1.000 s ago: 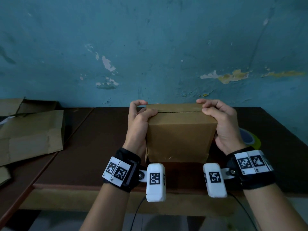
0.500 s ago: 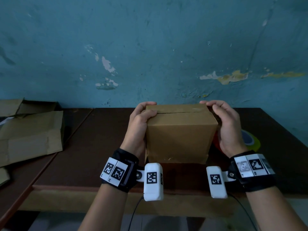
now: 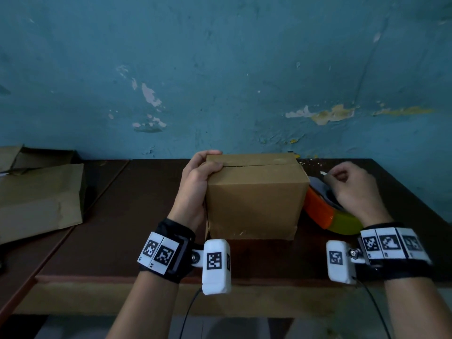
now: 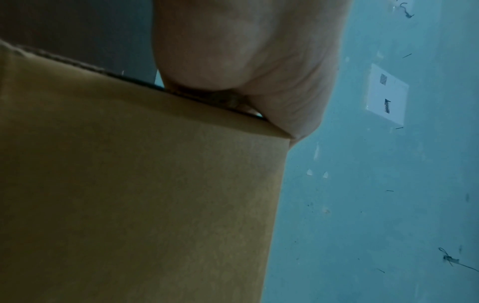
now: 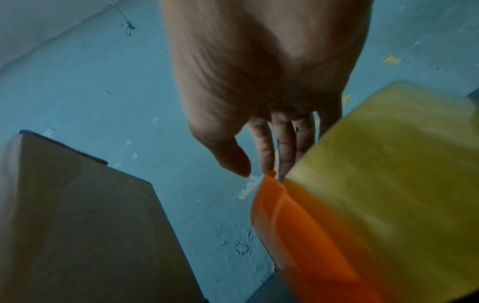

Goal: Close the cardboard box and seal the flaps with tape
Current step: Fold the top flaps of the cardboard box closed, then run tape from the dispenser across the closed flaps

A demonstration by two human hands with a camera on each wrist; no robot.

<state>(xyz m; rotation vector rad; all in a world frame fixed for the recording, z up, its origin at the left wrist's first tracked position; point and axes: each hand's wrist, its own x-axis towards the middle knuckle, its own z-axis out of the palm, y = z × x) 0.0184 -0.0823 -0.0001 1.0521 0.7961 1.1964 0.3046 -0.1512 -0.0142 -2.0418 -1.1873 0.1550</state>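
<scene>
Cardboard box (image 3: 254,201) stands upright near the front edge of the dark brown worktop (image 3: 127,216), roughly in the middle of the head view, with its top flaps (image 3: 252,162) folded down so that only a thin dark seam runs across the top. No tape shows on that seam. The left hand (image 3: 195,184) clasps the box's upper left corner: the thumb lies on the near flap, the fingers curl over the far top edge, and the palm rests against the left side wall. In the left wrist view the heel of the same hand (image 4: 246,67) presses straight onto the box's (image 4: 134,184) top edge.

The right hand (image 3: 352,189) is off the box, hovering to its right above a tape dispenser (image 3: 327,214) with an orange part and a yellow-green part, which sits just beside the box's right wall. Its fingers are curled with thumb and forefinger close together; whether that grip has caught anything cannot be told. From the right wrist view the fingertips (image 5: 282,155) reach the top of the orange and yellow dispenser (image 5: 362,194), and the picture is blurred.

Flattened cardboard pieces (image 3: 39,192) lie at the left end of the worktop, well apart from the box. A blue wall (image 3: 220,69) with peeling paint rises behind.
</scene>
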